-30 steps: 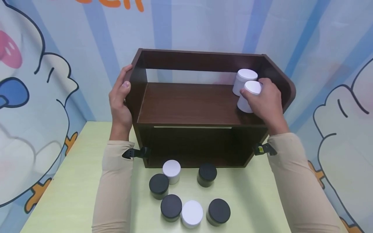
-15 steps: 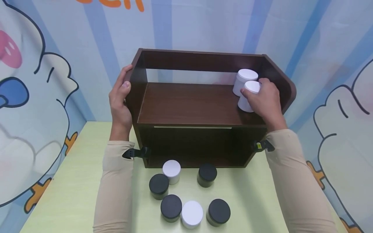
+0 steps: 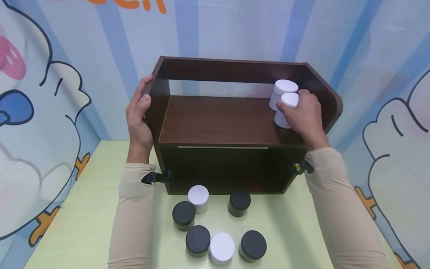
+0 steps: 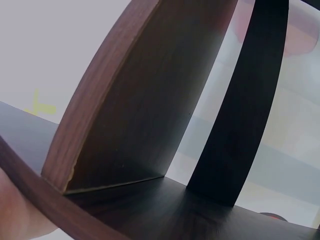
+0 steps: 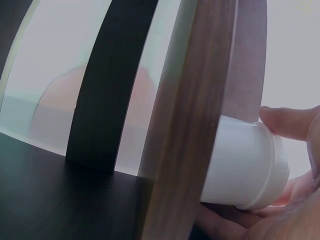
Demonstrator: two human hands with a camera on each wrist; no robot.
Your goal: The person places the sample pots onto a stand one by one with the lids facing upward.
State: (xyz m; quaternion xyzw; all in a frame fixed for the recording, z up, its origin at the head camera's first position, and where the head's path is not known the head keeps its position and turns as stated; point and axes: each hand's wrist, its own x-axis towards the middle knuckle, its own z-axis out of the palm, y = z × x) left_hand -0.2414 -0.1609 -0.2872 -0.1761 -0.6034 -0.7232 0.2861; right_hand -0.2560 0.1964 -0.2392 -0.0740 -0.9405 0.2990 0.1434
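Note:
In the head view my right hand (image 3: 305, 114) pinches a white lidded jar (image 3: 283, 118) between thumb and fingers on the upper board of a dark brown two-tier shelf (image 3: 215, 119). A second white jar (image 3: 283, 89) stands just behind it, near the right side panel. The right wrist view shows the held white jar (image 5: 240, 165) with the thumb on its lid edge and fingers beneath. My left hand (image 3: 137, 119) rests against the outside of the shelf's left panel, fingers extended up along it. Part of the left hand (image 4: 20, 215) shows beside the panel in the left wrist view.
Before the shelf on the pale yellow table (image 3: 84, 209) stand several jars, such as a black-lidded jar (image 3: 239, 201), another black-lidded jar (image 3: 253, 244), a white jar (image 3: 198, 196) and a white jar (image 3: 222, 247). A patterned curtain (image 3: 228, 30) hangs close behind.
The right hand has slid the white jar slightly back on the upper board, toward the white jar behind. My left hand stays in place on the panel.

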